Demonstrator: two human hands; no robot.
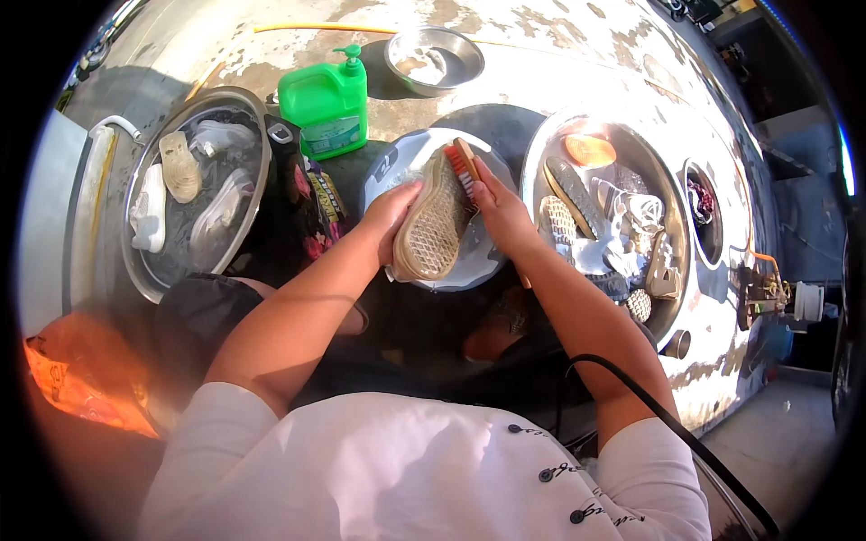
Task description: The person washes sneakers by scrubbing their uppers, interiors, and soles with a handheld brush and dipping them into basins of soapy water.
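In the head view, the left hand is wrapped around the side of a shoe, its sole facing up, over a pale basin. The right hand is closed around a wooden-backed brush, its red and white bristles at the sole's edge; whether they press on it, I cannot tell.

The scrubbing looks underway on this shoe. The sole is yellowish, so how clean it is cannot be judged. More shoes lie in the metal tub on the left and in a fuller tub on the right; which of these are washed and which wait is unclear.

The pale basin's rim curves close around the shoe, and the fuller tub's edge stands just beyond the right hand. A green jug stands forward on the left, with a metal bowl farther out. The freest room seems to be above the basin.
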